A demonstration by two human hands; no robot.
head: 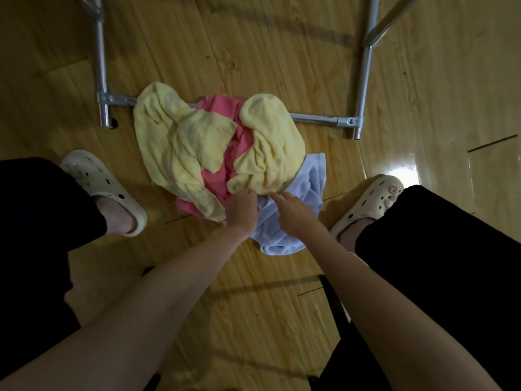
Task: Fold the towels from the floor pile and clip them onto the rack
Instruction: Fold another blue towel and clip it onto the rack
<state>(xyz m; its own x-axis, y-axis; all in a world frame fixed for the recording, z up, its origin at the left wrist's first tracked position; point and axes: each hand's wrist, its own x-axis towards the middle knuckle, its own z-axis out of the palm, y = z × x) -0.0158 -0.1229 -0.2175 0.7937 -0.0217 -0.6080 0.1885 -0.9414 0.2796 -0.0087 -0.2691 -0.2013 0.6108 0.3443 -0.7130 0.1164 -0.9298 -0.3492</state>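
Note:
A heap of towels lies on the wooden floor between my feet. Two crumpled yellow towels, one on the left and one on the right, cover a pink towel. A pale lavender towel spreads out under them at the near right. My left hand reaches to the near edge of the right yellow towel, its fingers curled down onto the cloth. My right hand rests on the lavender towel with the forefinger stretched toward that same edge. The rack's metal base bar runs behind the heap.
The rack's two metal legs stand at the left and right. My feet in cream clogs, left and right, flank the heap. Wooden floor surrounds everything.

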